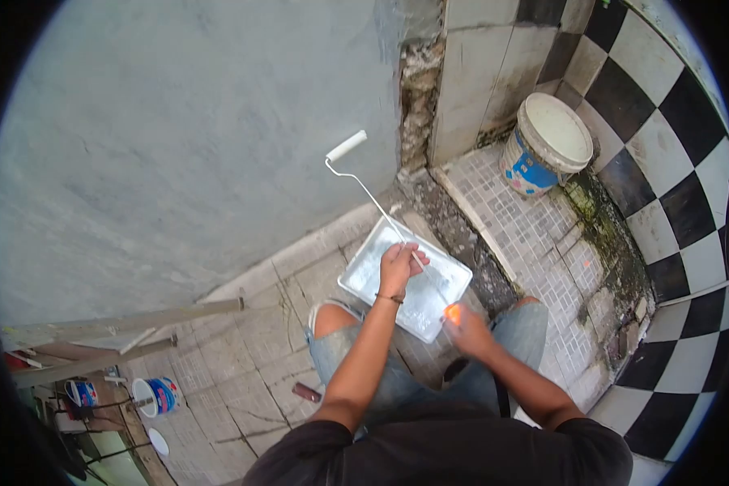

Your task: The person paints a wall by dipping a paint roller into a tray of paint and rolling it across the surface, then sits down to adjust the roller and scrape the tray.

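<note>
The roller (347,147) is held at a slant in both hands, its white end raised before the grey wall (194,146); whether the wall is touched cannot be told. The grip of the left hand (398,269) is clamped on the thin rod (378,206), and that of the right hand (471,334) on the orange handle (452,313). A dark band (390,299) is worn on the left wrist. Below the rod, a pale, shallow tray (364,275) is seen, just in front of the knees. A bucket (535,166) is stood on the tiled floor (502,211), near the chequered wall (660,57). Well apart, at the left, a tub (155,397) is seen.
</note>
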The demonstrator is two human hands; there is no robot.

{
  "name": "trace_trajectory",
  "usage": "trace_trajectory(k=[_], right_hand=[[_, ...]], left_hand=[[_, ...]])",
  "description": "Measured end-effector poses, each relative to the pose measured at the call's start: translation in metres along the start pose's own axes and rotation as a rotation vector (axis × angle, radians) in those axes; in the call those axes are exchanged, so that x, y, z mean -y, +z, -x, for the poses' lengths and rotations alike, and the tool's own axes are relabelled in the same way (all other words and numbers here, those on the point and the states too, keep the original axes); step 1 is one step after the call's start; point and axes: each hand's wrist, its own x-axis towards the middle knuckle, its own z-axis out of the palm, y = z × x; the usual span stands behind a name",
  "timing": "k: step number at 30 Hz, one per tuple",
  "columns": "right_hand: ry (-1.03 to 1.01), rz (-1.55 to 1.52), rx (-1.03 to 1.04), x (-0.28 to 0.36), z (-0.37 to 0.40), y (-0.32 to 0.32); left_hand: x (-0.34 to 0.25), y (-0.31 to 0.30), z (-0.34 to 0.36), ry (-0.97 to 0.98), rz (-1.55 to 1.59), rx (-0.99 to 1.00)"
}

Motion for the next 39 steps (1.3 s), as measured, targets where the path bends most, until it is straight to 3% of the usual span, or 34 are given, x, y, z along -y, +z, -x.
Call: trace_trajectory(k=[3,7,9,11,14,26,28,34,39], right_hand=[[0.028,0.191,0.087,0.010,0.032,-0.071],[0.081,0.475,0.235,0.027,0.075,-0.148],[0.140,0.536,0.299,0.040,0.090,-0.168],[0.200,0.591,0.358,0.040,0.101,-0.171],[0.285,0.670,0.385,0.033,0.107,-0.165],[0.183,0.657,0.354,0.013,0.014,-0.095],[0.092,0.703,0.364,0.016,-0.001,-0.089],[0.145,0.743,0.331,0.037,-0.021,-0.085],[0.113,0.740,0.334,0.018,-0.019,-0.083]], left_hand=[[0.010,0.019,0.018,-0.144,0.122,0.116],[0.079,0.049,0.044,-0.384,0.213,0.243],[0.110,0.064,0.060,-0.476,0.274,0.273],[0.134,0.077,0.072,-0.737,0.221,0.266],[0.154,0.082,0.075,-0.789,0.229,0.286],[0.134,0.020,-0.015,-0.593,0.157,0.033],[0.129,0.014,-0.024,-0.586,0.152,-0.025],[0.114,0.005,-0.042,-0.507,0.174,-0.044],[0.130,0.006,-0.048,-0.525,0.203,-0.062]])
